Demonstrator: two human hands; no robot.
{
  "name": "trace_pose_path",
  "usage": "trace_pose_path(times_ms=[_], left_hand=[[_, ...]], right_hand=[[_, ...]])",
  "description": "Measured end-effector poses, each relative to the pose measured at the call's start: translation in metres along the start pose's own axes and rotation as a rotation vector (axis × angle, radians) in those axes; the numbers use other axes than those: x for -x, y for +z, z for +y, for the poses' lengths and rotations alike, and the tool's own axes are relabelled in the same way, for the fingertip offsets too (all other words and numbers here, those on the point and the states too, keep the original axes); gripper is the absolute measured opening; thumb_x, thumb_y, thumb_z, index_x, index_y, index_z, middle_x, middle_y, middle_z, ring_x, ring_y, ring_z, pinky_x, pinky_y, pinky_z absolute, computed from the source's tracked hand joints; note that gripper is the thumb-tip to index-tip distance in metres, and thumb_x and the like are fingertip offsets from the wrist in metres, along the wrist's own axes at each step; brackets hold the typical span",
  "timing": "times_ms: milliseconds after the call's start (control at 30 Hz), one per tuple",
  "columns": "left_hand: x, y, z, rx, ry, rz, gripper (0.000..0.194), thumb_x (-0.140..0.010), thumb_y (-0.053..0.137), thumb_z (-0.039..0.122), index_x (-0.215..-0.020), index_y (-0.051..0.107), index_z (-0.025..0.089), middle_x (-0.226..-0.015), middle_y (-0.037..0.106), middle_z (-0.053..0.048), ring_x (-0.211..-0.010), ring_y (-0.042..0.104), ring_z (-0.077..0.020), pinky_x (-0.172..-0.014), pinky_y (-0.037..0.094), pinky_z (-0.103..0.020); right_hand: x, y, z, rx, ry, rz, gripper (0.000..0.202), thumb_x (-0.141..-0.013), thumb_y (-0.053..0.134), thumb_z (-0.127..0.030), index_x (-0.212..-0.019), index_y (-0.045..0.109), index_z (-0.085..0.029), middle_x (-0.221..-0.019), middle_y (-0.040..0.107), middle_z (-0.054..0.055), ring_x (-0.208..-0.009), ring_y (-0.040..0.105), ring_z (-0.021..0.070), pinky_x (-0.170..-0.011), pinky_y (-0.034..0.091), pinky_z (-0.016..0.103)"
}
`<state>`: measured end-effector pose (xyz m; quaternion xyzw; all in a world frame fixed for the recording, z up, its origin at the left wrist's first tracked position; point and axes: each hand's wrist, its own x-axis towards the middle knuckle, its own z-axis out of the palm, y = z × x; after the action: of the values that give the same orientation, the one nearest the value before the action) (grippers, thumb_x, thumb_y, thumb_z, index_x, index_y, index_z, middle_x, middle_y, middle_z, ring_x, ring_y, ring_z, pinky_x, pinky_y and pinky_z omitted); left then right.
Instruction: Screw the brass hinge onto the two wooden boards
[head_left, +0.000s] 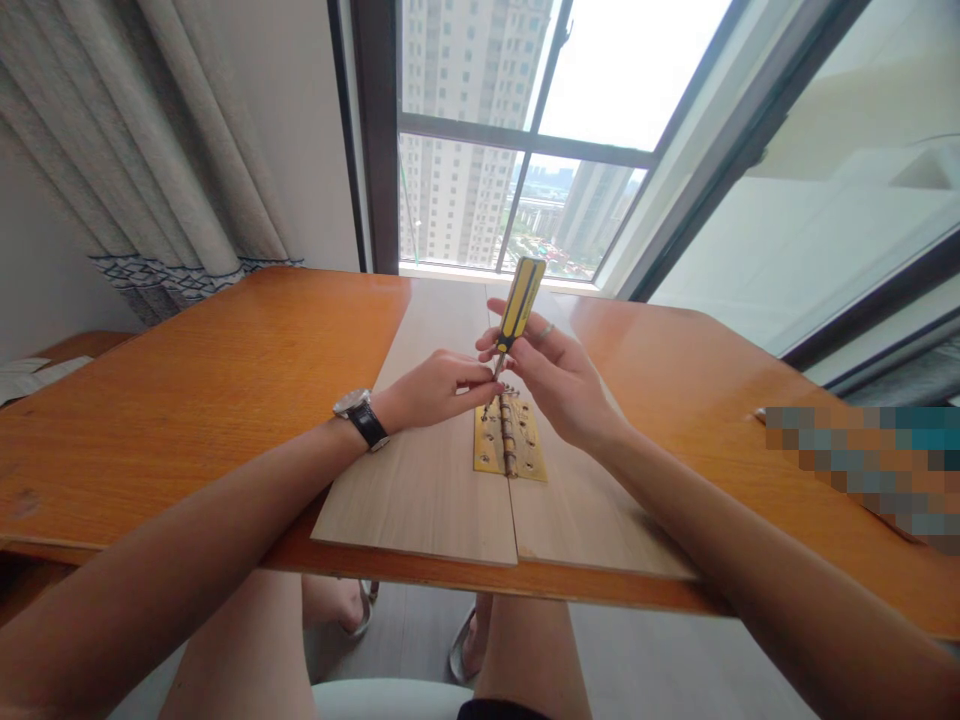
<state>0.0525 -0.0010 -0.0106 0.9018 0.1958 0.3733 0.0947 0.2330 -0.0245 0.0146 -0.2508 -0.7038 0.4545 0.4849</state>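
A screwdriver (521, 300) with a yellow and black handle stands nearly upright, tilted slightly, its tip pointing down. Thumb and fingers of my right hand (559, 375) are closed around its lower handle. My left hand (442, 385) comes in from the left, fingertips pinched together at the screwdriver's tip; whatever is between them is too small to make out. Just below both hands, a brass hinge (510, 440) lies opened flat across the seam of two pale wooden boards (420, 490). Several small screws (510, 390) cluster at the hinge's far end.
The boards rest on an orange-brown wooden table (300, 350). Beyond its far edge is a window (525, 140), with a grey curtain (157, 130) on the left. A blurred-out item (862, 460) lies at the right. My legs are under the near edge.
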Motion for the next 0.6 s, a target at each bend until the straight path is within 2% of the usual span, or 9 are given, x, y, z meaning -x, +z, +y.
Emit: trace_pose_path(times_ms=[100, 333, 500, 600], left_hand=[[-0.0001, -0.0001, 0.0003, -0.005, -0.004, -0.008, 0.038, -0.095, 0.047, 0.030, -0.060, 0.050, 0.017, -0.055, 0.047, 0.003, -0.053, 0.044, -0.0087, -0.057, 0.037, -0.022], [-0.0002, 0.0000, 0.0009, 0.021, 0.011, -0.029, 0.037, -0.095, 0.048, 0.028, -0.060, 0.049, 0.017, -0.057, 0.050, 0.002, -0.054, 0.046, -0.0089, -0.057, 0.037, -0.022], [-0.0002, 0.0002, 0.0011, 0.037, -0.009, -0.078, 0.035, -0.095, 0.046, 0.026, -0.062, 0.052, 0.016, -0.062, 0.055, 0.000, -0.059, 0.052, -0.0098, -0.059, 0.040, -0.022], [-0.0005, 0.0007, 0.0009, 0.027, -0.012, -0.076, 0.034, -0.094, 0.046, 0.025, -0.063, 0.053, 0.016, -0.062, 0.055, -0.001, -0.058, 0.052, -0.0098, -0.058, 0.040, -0.022]], right_hand=[[-0.0006, 0.0005, -0.0011, 0.000, -0.014, 0.014, 0.041, -0.088, 0.062, -0.038, -0.128, 0.059, -0.027, -0.108, 0.066, 0.005, -0.095, 0.061, 0.0182, -0.083, 0.052, 0.035], [-0.0023, -0.0047, -0.0006, 0.019, 0.015, 0.041, 0.025, -0.079, 0.073, -0.028, -0.103, 0.069, -0.023, -0.095, 0.068, 0.003, -0.095, 0.064, 0.0189, -0.085, 0.053, 0.037], [-0.0054, -0.0074, 0.0027, 0.027, -0.014, 0.115, 0.024, -0.069, 0.079, -0.023, -0.089, 0.066, -0.021, -0.087, 0.065, 0.000, -0.083, 0.063, 0.0155, -0.075, 0.052, 0.032], [-0.0045, -0.0045, 0.0021, 0.045, -0.013, 0.154, 0.025, -0.067, 0.080, -0.022, -0.086, 0.065, -0.021, -0.085, 0.064, 0.000, -0.081, 0.061, 0.0148, -0.072, 0.051, 0.031]])
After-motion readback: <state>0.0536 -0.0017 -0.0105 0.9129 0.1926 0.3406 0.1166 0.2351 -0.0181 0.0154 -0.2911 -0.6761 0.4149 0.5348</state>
